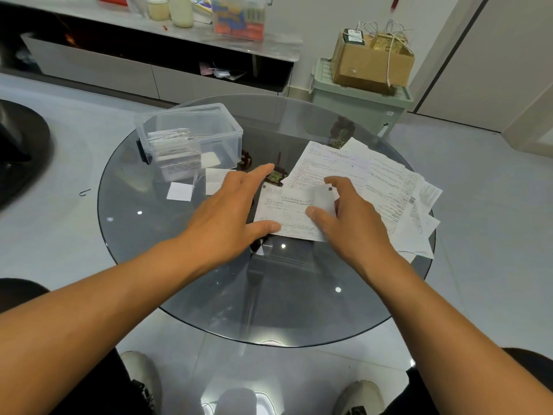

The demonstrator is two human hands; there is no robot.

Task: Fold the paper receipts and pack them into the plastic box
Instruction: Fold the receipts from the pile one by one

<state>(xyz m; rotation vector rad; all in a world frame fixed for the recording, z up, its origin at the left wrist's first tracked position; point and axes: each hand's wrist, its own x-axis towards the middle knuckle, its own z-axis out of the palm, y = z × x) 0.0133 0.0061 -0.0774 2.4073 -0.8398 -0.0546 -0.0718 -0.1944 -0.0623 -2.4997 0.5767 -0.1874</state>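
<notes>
A white printed receipt (288, 206) lies folded over on the round glass table (209, 295). My left hand (230, 209) lies flat with straight fingers, its thumb pressing the receipt's near left edge. My right hand (350, 220) pinches the receipt's right side between thumb and curled index finger. To the right, a loose pile of unfolded receipts (383, 187) fans out. A clear plastic box (191, 136) stands open at the far left of the table, with folded receipts (175, 151) stacked in its left part.
Two small white paper pieces (179, 191) lie on the glass in front of the box. Beyond the table stand a green bin (356, 106) with a cardboard box (372, 62) on it, and a low cabinet (119, 64). My shoes show below the glass.
</notes>
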